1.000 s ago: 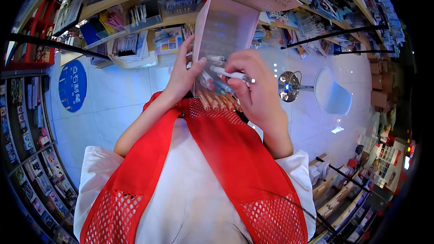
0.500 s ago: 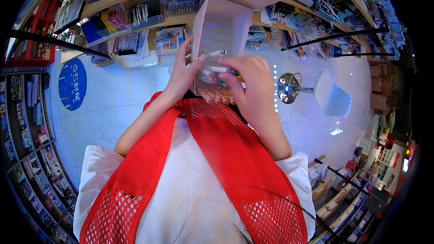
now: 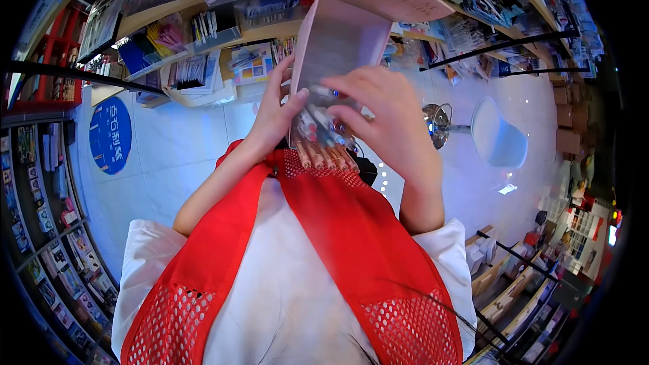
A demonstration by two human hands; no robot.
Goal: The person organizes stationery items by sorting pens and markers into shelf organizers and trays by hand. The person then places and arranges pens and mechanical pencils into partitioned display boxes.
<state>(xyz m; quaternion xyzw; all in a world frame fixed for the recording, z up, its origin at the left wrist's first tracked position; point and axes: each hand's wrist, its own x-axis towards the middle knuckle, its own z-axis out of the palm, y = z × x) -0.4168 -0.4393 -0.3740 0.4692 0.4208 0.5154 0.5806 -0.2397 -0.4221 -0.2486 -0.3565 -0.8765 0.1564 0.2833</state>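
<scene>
A pale pink box (image 3: 338, 34), its printed flap raised, is tilted against the front of the body. My left hand (image 3: 276, 111) grips its left side, thumb over the edge. Several pens (image 3: 318, 122) with white, red and blue parts lie loose inside. At the box's near end sits a row of brownish-pink pens (image 3: 326, 157). Over the box's right side hovers my right hand (image 3: 375, 105), slightly blurred, its thumb and fingers apart with nothing seen between them.
Shelves with pens and stationery (image 3: 250, 27) run across the top. A white chair (image 3: 497, 132) with a chrome base stands on the right. Display racks (image 3: 61, 223) line the left side, and a round blue sign (image 3: 111, 135) is on the floor.
The white pen held earlier has left my right hand, which has lifted away from the pens with its fingers spread. The box has shifted slightly to the right since half a second ago.
</scene>
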